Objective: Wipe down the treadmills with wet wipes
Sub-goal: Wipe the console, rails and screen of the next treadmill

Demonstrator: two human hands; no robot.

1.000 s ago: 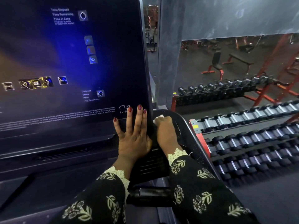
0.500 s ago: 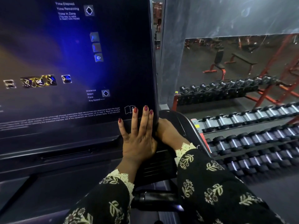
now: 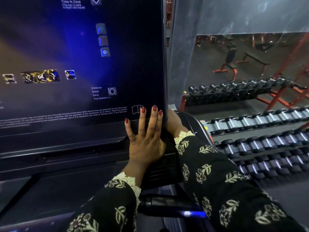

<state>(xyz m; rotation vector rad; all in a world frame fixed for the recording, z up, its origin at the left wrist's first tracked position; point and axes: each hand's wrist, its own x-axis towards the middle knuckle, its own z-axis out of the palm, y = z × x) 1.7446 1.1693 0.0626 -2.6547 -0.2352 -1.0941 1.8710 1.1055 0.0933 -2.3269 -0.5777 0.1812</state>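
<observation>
one treadmill console [image 3: 80,52] fills the left of the view, its dark touch panel lit blue with icons and small print, tilted up toward the person. the left hand [image 3: 145,139] lies flat on the console's lower right corner, fingers straight and close together, thumb spread, fingertips just over the lower edge of the glass. the right hand [image 3: 174,122] reaches round behind the console's right edge. the panel hides most of it, so i cannot tell whether its fingers are curled round anything, and no wipe shows. my guess is that the side or back edge is being cleaned while the left hand braces the console. below the arms a black handlebar [image 3: 167,205] crosses the view. to the right, well apart, a dumbbell rack [image 3: 250,148] stands under a mirror [image 3: 250,52]. several things could go wrong. the flat palm sits on a lit touch panel, so a slide upward could press a key. working unseen behind the edge, the right hand could miss a strip. moisture pushed into the seam between glass and housing could seep in, and the bracing hand may leave fresh prints.
</observation>
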